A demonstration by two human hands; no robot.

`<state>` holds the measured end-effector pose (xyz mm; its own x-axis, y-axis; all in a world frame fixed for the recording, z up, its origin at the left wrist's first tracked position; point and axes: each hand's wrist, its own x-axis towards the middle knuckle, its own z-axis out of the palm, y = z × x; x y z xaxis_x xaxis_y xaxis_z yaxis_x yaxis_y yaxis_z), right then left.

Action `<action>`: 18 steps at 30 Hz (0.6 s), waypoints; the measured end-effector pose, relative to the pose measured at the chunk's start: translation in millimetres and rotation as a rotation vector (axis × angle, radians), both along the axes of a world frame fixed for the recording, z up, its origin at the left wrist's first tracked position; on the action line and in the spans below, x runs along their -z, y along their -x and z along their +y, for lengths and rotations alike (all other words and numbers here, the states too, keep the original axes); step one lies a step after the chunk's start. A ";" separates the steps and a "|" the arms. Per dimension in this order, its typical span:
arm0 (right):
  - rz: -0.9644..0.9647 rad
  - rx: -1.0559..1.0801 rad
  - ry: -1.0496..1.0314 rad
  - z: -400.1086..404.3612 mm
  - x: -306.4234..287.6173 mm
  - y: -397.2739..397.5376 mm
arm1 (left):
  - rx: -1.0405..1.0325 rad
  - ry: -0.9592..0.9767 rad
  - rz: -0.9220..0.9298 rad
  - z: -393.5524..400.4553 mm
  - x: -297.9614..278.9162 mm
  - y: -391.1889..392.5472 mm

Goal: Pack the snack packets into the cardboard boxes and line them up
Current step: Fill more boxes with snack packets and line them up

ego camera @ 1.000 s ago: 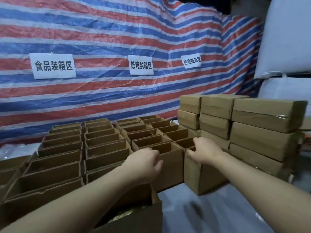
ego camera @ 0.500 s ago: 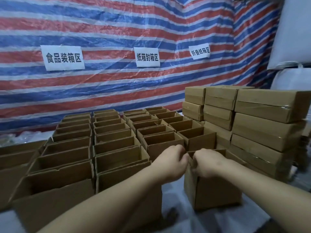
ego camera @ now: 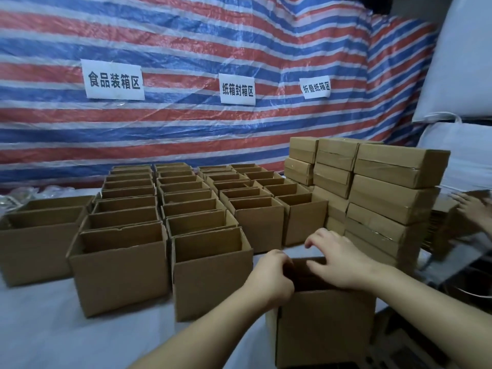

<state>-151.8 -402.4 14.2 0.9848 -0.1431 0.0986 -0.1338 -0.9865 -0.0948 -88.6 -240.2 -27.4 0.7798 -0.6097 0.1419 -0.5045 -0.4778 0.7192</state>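
Hands work the near box (ego camera: 324,326): left hand (ego camera: 269,275) grips its rim, right hand (ego camera: 338,262) spread open above; next, align it with the rows (ego camera: 186,198).

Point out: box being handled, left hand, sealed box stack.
open cardboard box (ego camera: 324,326), head view, front wall.
left hand (ego camera: 269,278), head view, back of hand.
stack of sealed boxes (ego camera: 394,193), head view, front face.
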 end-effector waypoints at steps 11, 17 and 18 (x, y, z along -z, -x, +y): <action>-0.084 -0.263 -0.253 121.6 51.3 -35.2 | -0.090 -0.147 -0.210 168.5 2.6 4.6; -0.131 -0.488 -0.247 248.2 48.9 -62.0 | -0.416 -0.291 -0.233 259.0 15.4 -0.3; -0.135 -0.504 -0.243 264.3 49.4 -67.1 | -0.452 -0.301 -0.245 273.4 18.9 -1.2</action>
<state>-84.6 -138.1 -35.2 0.9183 0.3061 0.2511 0.3760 -0.8731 -0.3105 -87.4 33.2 -46.3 0.9378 -0.2666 0.2225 -0.3378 -0.8487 0.4070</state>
